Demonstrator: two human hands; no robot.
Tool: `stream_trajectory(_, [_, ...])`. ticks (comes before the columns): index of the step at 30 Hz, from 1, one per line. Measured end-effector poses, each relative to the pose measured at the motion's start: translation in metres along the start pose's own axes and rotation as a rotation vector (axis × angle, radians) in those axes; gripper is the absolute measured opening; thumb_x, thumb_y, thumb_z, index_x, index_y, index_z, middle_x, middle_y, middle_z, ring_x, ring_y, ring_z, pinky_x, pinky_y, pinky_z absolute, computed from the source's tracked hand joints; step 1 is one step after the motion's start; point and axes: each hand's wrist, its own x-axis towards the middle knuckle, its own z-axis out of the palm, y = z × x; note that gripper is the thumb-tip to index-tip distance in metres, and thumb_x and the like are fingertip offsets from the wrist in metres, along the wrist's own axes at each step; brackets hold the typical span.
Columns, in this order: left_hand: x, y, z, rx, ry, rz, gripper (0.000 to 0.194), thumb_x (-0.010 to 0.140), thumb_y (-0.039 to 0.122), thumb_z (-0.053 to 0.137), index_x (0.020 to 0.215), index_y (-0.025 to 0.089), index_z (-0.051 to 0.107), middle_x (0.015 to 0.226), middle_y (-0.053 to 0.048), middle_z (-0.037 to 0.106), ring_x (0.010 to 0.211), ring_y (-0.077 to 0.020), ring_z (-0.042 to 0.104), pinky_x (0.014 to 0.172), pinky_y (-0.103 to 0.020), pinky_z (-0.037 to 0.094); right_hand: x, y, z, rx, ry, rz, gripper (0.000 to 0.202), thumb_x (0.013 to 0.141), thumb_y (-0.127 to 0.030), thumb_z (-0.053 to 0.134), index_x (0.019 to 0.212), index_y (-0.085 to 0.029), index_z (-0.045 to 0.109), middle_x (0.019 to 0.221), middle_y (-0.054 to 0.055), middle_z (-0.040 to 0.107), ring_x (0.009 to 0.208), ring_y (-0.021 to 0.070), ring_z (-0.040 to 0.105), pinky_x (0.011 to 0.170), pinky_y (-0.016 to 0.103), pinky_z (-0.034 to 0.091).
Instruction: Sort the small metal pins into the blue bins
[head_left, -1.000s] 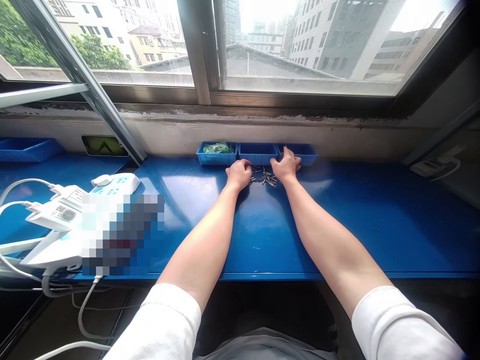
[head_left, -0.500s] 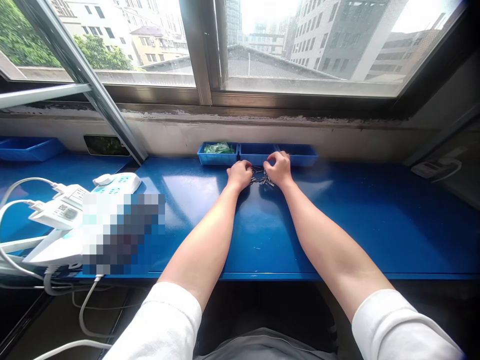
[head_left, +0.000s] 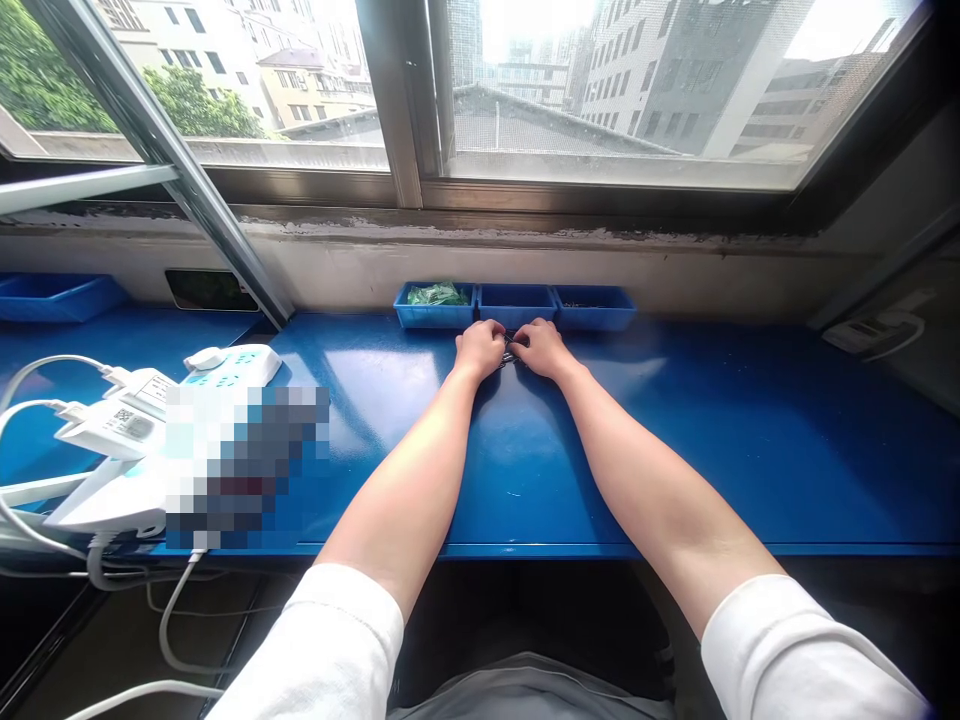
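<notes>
Small, thin dark metal pieces [head_left: 510,352], like screws or pins, lie on the blue table between my two hands. My left hand [head_left: 480,350] rests at their left side, thumb and fingers curled together at the pieces. From the right, my right hand [head_left: 541,348] meets them with its fingers bent in a pinch. Its fingertips cover most of the pieces, so what each hand grips is too small to make out. Just behind the hands stand a blue bin with green packets [head_left: 436,296], a middle blue bin [head_left: 516,316] and a right blue bin [head_left: 596,318] with small dark pieces.
At the left sit a white power strip [head_left: 240,365] with plugs and cables and a pixelated dark object [head_left: 259,460]. A metal frame post [head_left: 217,220] rises beside a phone-like black slab [head_left: 210,290]. Another blue bin [head_left: 67,300] stands far left; windows line the back.
My right hand has come down and to the left, from in front of the right bin to close beside my left hand. It now covers more of the dark pieces. My left hand has hardly moved.
</notes>
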Motion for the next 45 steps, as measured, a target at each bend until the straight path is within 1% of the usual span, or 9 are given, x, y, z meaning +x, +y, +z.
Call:
stream_trajectory(4, [-0.0007,0.0007,-0.0006,0.000,-0.004,0.012,0.030,0.083,0.023,0.041,0.098,0.024,0.067,0.107,-0.005,0.068,0.103,-0.0225,0.059,0.090,-0.033,0.043,-0.0003,-0.0012,-0.0025,0.035,-0.007,-0.029,0.016,0.081,-0.029,0.058,0.087,-0.019,0.069,0.095,0.009,0.059,0.095,0.0231,0.054,0.086,0.036,0.043])
stream_trajectory(13, [-0.0014,0.0027,-0.0016,0.001,-0.015,-0.006,0.029,0.084,0.024,0.042,0.098,0.025,0.068,0.107,-0.004,0.068,0.103,-0.0223,0.060,0.090,-0.032,0.043,0.0008,0.0007,0.0008,0.013,0.008,-0.088,0.017,0.085,-0.026,0.052,0.085,-0.020,0.067,0.091,0.008,0.060,0.090,0.0223,0.053,0.084,0.035,0.041])
stream_trajectory(19, [-0.0013,0.0006,-0.0003,-0.019,0.011,0.020,0.028,0.083,0.023,0.044,0.100,0.024,0.067,0.107,-0.004,0.068,0.103,-0.0221,0.060,0.089,-0.032,0.044,-0.0005,-0.0015,-0.0014,0.150,0.157,-0.131,0.019,0.087,-0.028,0.047,0.088,-0.021,0.064,0.085,0.005,0.063,0.087,0.0210,0.053,0.080,0.032,0.041])
stream_trajectory(24, [-0.0026,0.0018,-0.0019,-0.088,0.018,0.041,0.030,0.081,0.025,0.050,0.108,0.023,0.064,0.107,-0.003,0.068,0.104,-0.0187,0.060,0.091,-0.028,0.044,-0.0028,-0.0066,-0.0069,0.342,0.224,-0.091,0.021,0.088,-0.034,0.045,0.089,-0.021,0.062,0.074,0.001,0.062,0.071,0.0159,0.053,0.067,0.027,0.041])
stream_trajectory(27, [-0.0034,0.0025,-0.0029,-0.135,0.014,0.077,0.030,0.081,0.026,0.053,0.109,0.023,0.063,0.105,-0.002,0.069,0.102,-0.0172,0.061,0.093,-0.027,0.043,-0.0028,-0.0066,-0.0074,0.442,0.223,-0.062,0.020,0.082,-0.038,0.053,0.082,-0.020,0.062,0.072,0.000,0.063,0.065,0.0143,0.053,0.065,0.027,0.042])
stream_trajectory(31, [-0.0038,0.0016,-0.0025,-0.192,-0.001,0.144,0.026,0.080,0.028,0.056,0.103,0.023,0.067,0.103,-0.002,0.069,0.097,-0.0168,0.062,0.092,-0.027,0.044,-0.0008,-0.0041,-0.0053,0.602,0.204,-0.052,0.023,0.077,-0.042,0.061,0.074,-0.019,0.060,0.066,0.001,0.063,0.063,0.0155,0.059,0.063,0.028,0.045])
stream_trajectory(34, [-0.0037,0.0006,-0.0017,-0.230,-0.007,0.158,0.025,0.079,0.029,0.058,0.101,0.023,0.068,0.101,-0.002,0.069,0.095,-0.0171,0.062,0.090,-0.027,0.045,0.0003,-0.0035,-0.0039,0.676,0.202,-0.039,0.024,0.076,-0.043,0.062,0.080,-0.020,0.058,0.059,-0.001,0.061,0.058,0.0155,0.059,0.060,0.028,0.045])
stream_trajectory(39, [-0.0032,-0.0009,0.0003,-0.311,0.007,0.168,0.026,0.079,0.026,0.058,0.104,0.024,0.067,0.095,0.000,0.070,0.088,-0.0157,0.063,0.088,-0.026,0.046,-0.0006,-0.0056,-0.0043,0.675,0.157,-0.008,0.028,0.077,-0.045,0.060,0.092,-0.022,0.054,0.054,-0.004,0.060,0.051,0.0148,0.056,0.053,0.027,0.042])
stream_trajectory(45, [-0.0010,-0.0014,0.0014,-0.263,-0.014,0.138,0.018,0.081,0.032,0.057,0.090,0.023,0.070,0.094,-0.001,0.070,0.089,-0.0174,0.063,0.083,-0.026,0.046,-0.0021,-0.0088,-0.0072,0.663,0.130,0.003,0.026,0.081,-0.046,0.055,0.091,-0.022,0.055,0.053,-0.004,0.058,0.050,0.0143,0.055,0.053,0.027,0.041])
